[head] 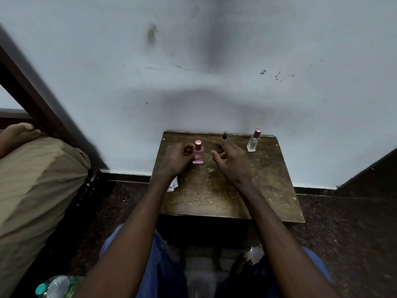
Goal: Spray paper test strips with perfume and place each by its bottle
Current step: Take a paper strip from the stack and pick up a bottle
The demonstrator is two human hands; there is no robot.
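left hand [178, 157] curled round a pink square glass perfume bottle [198, 154] on the worn brown wooden bench [214, 194], right hand [231, 161] hung loosely spread just beside it

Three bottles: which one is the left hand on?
The pink bottle, leftmost of the three; the left hand grips its side. The black-capped bottle and clear bottle stand farther right.

The pink bottle [198, 154] has a rose metallic cap. Right of it stand a black-capped bottle [224, 136] and a clear bottle [253, 143] capped in the same rose. The surface [214, 190] is mottled dark brown. The paper strips [173, 184], below and left of the pink bottle, are white.
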